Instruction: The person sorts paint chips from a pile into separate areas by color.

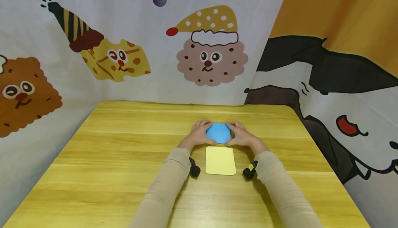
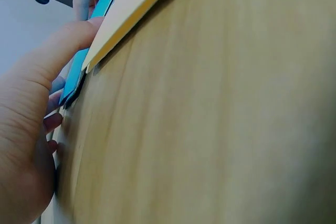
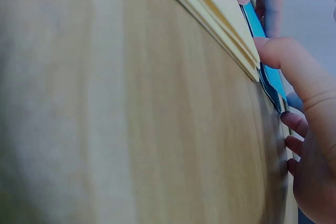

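Note:
A blue paper piece (image 1: 218, 133) lies on the far part of the wooden table, and both hands hold it from opposite sides. My left hand (image 1: 198, 134) grips its left side, thumb at the near edge and fingers curled round the far side. The right hand (image 1: 242, 135) mirrors this on the right side. In the wrist views the blue paper (image 3: 273, 77) shows a dark layer under it. Directly in front sits a pale yellow stack of square sheets (image 1: 220, 160); its layers fan slightly at one corner in the right wrist view.
The wood-grain table (image 1: 124, 172) has its back edge just beyond the hands. Behind it hangs a white curtain (image 1: 149, 83) printed with cartoon figures. Small black wrist cameras, a left one (image 1: 194, 170) and a right one (image 1: 249, 172), flank the yellow stack.

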`<state>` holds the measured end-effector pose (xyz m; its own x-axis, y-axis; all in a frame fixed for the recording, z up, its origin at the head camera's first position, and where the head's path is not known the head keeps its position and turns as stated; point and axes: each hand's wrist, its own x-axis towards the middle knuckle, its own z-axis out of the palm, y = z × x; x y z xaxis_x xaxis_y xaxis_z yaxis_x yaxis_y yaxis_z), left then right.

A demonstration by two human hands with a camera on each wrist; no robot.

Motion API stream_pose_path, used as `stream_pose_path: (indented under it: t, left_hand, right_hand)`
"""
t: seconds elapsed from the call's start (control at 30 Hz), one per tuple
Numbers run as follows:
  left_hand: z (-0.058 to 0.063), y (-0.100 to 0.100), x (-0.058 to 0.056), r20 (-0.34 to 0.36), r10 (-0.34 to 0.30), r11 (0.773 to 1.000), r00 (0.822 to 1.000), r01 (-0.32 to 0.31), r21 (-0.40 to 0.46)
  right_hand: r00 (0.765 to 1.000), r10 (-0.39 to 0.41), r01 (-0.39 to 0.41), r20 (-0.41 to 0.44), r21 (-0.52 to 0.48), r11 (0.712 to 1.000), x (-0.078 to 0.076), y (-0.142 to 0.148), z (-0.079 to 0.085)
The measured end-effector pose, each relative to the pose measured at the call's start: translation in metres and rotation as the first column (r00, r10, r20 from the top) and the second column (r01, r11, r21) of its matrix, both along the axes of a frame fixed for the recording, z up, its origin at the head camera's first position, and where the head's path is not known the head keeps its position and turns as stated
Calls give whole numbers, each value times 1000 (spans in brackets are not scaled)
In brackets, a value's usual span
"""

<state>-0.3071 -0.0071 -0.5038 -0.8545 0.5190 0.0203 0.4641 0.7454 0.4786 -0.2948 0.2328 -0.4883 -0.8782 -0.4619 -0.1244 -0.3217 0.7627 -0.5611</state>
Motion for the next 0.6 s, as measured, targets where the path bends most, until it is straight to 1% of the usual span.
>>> stream_pose_path:
  t: [0.27, 0.37, 0.5, 0.6]
  left_hand:
    - [2, -1, 1, -8, -20, 998, 1000, 20, -53]
    - [3, -1, 1, -1, -22, 998, 1000, 22, -58]
    - [4, -3, 2, 22, -20, 999, 1000, 21, -46]
    - [6, -5, 2, 43, -24, 1000, 999, 24, -7]
  right_hand:
    - [1000, 2, -2, 5, 23, 1000, 0, 0, -1]
    - [1000, 3, -3, 8, 27, 1000, 0, 0, -1]
    - [1000, 2, -2, 11, 20, 1000, 1, 1, -1]
    - [1000, 4, -4, 8, 2, 1000, 1, 1, 1]
